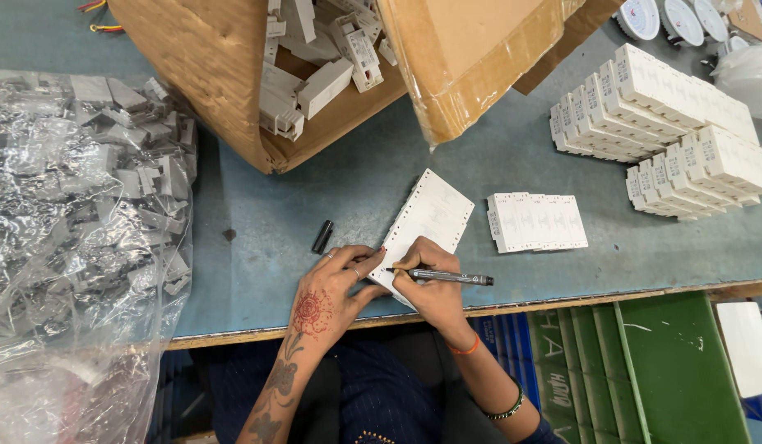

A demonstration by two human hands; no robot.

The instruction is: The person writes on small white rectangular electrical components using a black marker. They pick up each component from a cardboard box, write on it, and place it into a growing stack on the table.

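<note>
My right hand (pixel 430 288) grips a black marker pen (pixel 451 277), its tip at the near end of a row of white plastic modules (pixel 426 218) lying side by side on the blue-grey table (pixel 315 205). My left hand (pixel 335 288), with a red henna pattern on its back, rests flat beside that row and touches its near end. The pen's black cap (pixel 321 237) lies loose on the table just left of the row. A second row of white modules (pixel 537 222) lies to the right, apart from both hands.
A tilted cardboard box (pixel 224 82) with several white modules inside stands at the back. Stacks of white modules (pixel 669 123) fill the right side. A clear plastic bag of grey parts (pixel 76 214) covers the left. Green crates (pixel 644 370) sit below the table edge.
</note>
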